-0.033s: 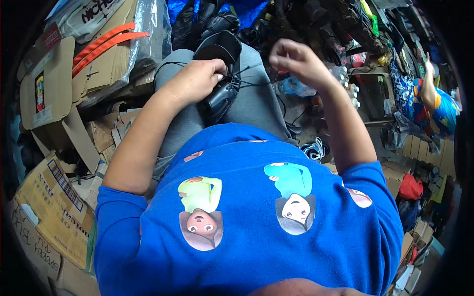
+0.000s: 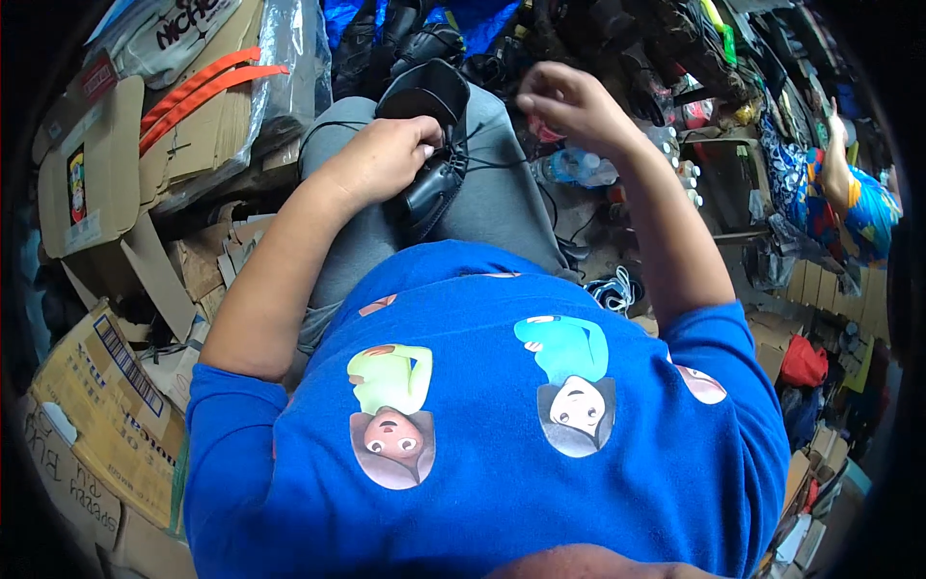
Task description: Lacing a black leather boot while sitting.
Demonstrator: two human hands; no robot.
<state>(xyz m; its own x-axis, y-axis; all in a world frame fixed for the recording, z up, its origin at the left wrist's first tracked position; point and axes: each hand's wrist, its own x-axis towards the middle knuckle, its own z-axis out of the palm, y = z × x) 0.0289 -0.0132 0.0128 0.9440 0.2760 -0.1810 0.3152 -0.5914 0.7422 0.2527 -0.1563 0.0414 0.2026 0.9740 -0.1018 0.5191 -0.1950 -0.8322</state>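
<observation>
Seen from the head camera, a black shoe lies on the person's lap, across grey trousers, its toe pointing away from the body. The left hand is closed over the shoe's side and holds it down. The right hand is raised just right of the shoe, its fingertips pinched narrow on a thin black lace that runs back to the shoe.

On the person's left stand flattened brown cardboard boxes; one carries a small rectangular label with red and white patches near its upper edge. Two orange straps lie across a box, beside a clear plastic bag. Lower left, another brown box bears a striped barcode sticker. A clear plastic bottle lies near the right forearm, and a red bag sits at far right.
</observation>
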